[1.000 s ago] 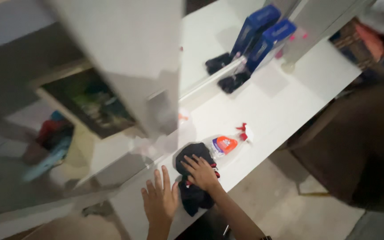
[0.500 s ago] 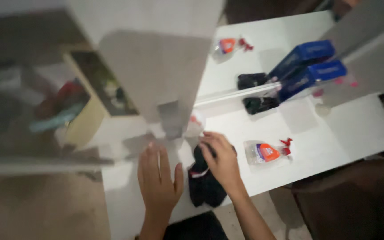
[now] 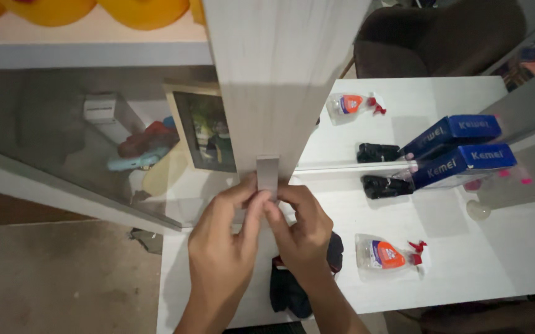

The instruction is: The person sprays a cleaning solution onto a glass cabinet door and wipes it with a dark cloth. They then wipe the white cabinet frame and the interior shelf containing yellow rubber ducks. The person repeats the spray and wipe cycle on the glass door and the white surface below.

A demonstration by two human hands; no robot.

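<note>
A pale wooden cabinet door point(image 3: 280, 74) hangs in front of me, with a small metal handle point(image 3: 267, 170) at its lower edge. My left hand point(image 3: 221, 247) and my right hand point(image 3: 301, 229) meet at the bottom of that handle, fingertips pinched on it. Below my right hand a black cloth point(image 3: 286, 291) with a bit of red and white lies on the white tabletop point(image 3: 502, 260).
A clear spray bottle point(image 3: 386, 253) with an orange label and red trigger lies right of the cloth. A blue box point(image 3: 462, 164) and a small black object point(image 3: 382, 185) stand against a mirror point(image 3: 403, 117). A glass-fronted compartment point(image 3: 94, 136) at left holds a framed picture point(image 3: 209, 133).
Both hands have lifted off the cloth and tabletop and come together on the door's metal handle. The view has swung and steadied to face the cabinet.
</note>
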